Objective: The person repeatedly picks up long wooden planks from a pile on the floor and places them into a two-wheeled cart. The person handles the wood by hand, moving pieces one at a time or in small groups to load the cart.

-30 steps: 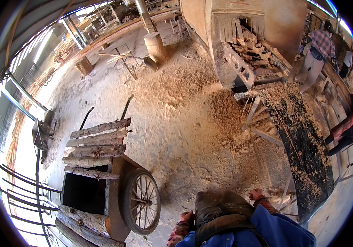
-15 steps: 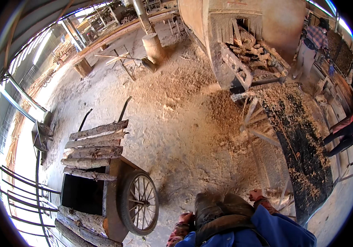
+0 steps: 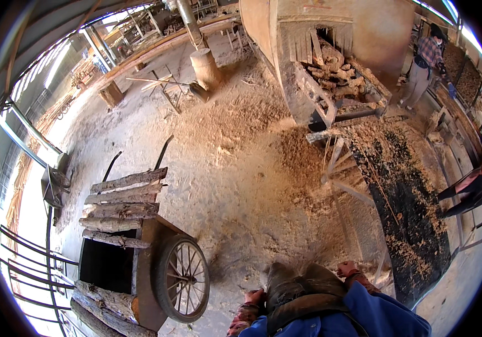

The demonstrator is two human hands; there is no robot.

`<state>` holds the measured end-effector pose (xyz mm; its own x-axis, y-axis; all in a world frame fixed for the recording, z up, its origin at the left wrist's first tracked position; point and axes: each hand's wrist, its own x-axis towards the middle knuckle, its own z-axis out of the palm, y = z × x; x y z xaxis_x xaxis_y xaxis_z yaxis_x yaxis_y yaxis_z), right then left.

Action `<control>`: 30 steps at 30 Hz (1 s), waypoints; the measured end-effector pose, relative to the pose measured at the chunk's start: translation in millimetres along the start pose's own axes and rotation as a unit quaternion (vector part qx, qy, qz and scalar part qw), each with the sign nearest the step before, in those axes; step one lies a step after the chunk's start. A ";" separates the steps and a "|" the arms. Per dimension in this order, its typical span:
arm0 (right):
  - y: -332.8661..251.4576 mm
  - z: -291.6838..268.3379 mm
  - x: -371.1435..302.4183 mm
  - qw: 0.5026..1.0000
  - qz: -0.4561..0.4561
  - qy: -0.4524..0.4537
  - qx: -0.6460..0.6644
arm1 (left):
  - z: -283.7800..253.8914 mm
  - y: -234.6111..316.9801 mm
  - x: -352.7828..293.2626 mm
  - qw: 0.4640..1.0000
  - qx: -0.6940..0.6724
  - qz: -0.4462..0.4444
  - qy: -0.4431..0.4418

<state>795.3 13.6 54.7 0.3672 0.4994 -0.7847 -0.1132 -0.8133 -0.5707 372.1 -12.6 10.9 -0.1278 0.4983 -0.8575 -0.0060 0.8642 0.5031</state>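
My left hand [image 3: 255,296] hangs beside my thigh with its fingers curled, and nothing shows in it. Nearest to it, on its left, is a two-wheeled cart [image 3: 145,269] with a spoked wheel [image 3: 182,278]; the two are apart. Several rough-barked logs [image 3: 120,210] lie across the cart's top, with a dark gap between two groups. My right hand [image 3: 346,268] is by my other thigh, also curled with nothing visible in it. To its right slopes a black conveyor belt [image 3: 401,208] strewn with bark chips; the hand does not touch it.
Ahead, a large machine housing [image 3: 302,19] has a chute piled with bark [image 3: 339,73]. A person [image 3: 423,64] stands at the far right; another person's dark-clad leg [image 3: 465,199] is nearer. Beyond stand a wooden stump [image 3: 206,68] and a barrow [image 3: 198,91]. Sawdust covers the floor.
The cart and the conveyor belt have shifted slightly left in the picture. My hands stay low by my thighs, still curled.
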 end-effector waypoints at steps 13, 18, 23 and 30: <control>43.1 -6.8 49.3 0.988 -0.073 0.012 -0.133 | 0.3 1.7 -1.7 0.999 -0.023 -0.017 0.017; 53.9 3.5 53.3 0.993 -0.061 -0.031 -0.101 | -8.0 15.1 -9.9 0.999 -0.042 0.025 0.008; 46.5 27.4 36.7 0.993 -0.030 -0.047 -0.108 | -36.9 -6.7 6.4 0.999 -0.039 0.021 0.008; 50.6 44.8 21.4 0.994 -0.040 -0.028 -0.095 | -55.0 -8.0 9.1 0.997 -0.067 -0.021 0.002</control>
<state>756.1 -3.5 -1.8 0.3160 0.5762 -0.7538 0.0934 -0.8095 -0.5796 316.5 -18.8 5.0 -0.1288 0.4608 -0.8781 -0.1448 0.8672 0.4764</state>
